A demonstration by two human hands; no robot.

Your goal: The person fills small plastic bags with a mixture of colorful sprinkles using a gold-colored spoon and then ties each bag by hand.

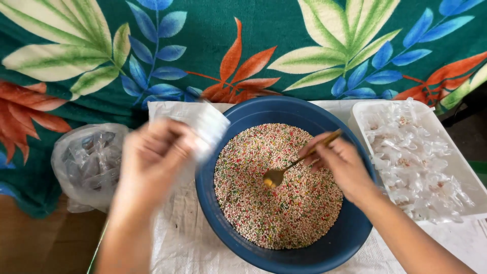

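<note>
Spoon in the bead bowl, small clear bag held off its left rim.

Right hand (341, 165) has fingers clamped on a gold spoon (297, 163), its tip resting in the coloured beads (276, 187) filling the blue bowl (355, 233). Left hand (152, 160), motion-blurred, grips a clear bag (208, 124) over the white sack (177, 238) near its far-left corner. Risk, as I judge it: a heaped spoon crossing the rim to a narrow, moving bag mouth would scatter beads. White tray (456, 162) of filled packets sits right.

One blue bowl (355, 238), one spoon (297, 163), one white tray (459, 162), two plastic bags (89, 162).
</note>
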